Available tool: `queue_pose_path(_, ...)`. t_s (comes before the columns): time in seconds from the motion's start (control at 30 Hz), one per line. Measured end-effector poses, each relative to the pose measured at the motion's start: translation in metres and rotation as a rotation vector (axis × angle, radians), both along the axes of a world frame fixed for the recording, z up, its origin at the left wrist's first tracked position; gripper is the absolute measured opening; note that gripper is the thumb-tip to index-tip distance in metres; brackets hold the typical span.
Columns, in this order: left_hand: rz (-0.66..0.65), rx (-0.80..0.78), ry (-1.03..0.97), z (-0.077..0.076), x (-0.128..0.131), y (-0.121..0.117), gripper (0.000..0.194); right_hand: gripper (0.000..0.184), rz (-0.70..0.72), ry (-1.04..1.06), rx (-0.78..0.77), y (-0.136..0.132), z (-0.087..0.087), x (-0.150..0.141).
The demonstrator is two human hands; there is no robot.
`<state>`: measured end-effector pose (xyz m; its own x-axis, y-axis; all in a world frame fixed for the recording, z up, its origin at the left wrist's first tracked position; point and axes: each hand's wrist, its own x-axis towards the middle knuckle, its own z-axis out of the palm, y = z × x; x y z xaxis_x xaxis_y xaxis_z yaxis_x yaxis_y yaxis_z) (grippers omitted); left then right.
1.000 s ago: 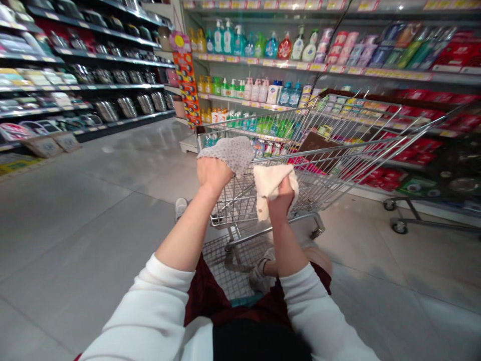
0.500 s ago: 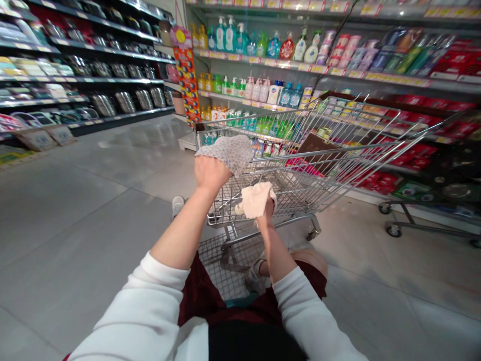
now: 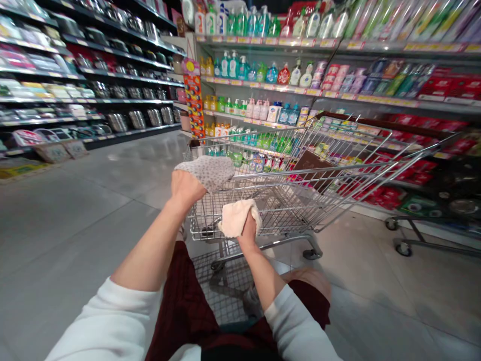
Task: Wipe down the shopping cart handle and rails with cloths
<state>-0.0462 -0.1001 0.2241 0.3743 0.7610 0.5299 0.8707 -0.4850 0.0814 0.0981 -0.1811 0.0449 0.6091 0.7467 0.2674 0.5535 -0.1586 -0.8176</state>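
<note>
My left hand (image 3: 187,188) is closed on a grey speckled cloth (image 3: 210,170) that lies over the near corner of a metal shopping cart (image 3: 319,200). Lower down, my right hand (image 3: 249,224) grips a cream cloth (image 3: 236,217) pressed against the cart's wire end wall near its bottom. Both forearms are bare, with white sleeves pushed up. A brown flat piece (image 3: 313,168) leans inside the cart's basket.
Shelves of soap and detergent bottles (image 3: 263,70) run behind the cart, with red packs (image 3: 413,165) lower right. Shelves of steel pots (image 3: 128,118) line the aisle at left. A second trolley's wheels (image 3: 402,245) stand at right. Grey tiled floor (image 3: 75,215) spreads to the left.
My right hand has dropped with the cream cloth from the cart's top rail down to the lower part of its end wall. My left hand has stayed on the grey cloth.
</note>
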Motion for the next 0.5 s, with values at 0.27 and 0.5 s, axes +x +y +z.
queue_pose_path(0.27, -0.021, -0.131, 0.044, 0.009, 0.053, -0.021, 0.043, 0.055, 0.078, -0.029, -0.023, -0.014, 0.001, -0.008)
queue_pose_path(0.5, -0.007, -0.066, -0.132, -0.005, 0.054, -0.022, 0.056, 0.062, 0.113, 0.059, 0.226, -0.004, 0.031, 0.022)
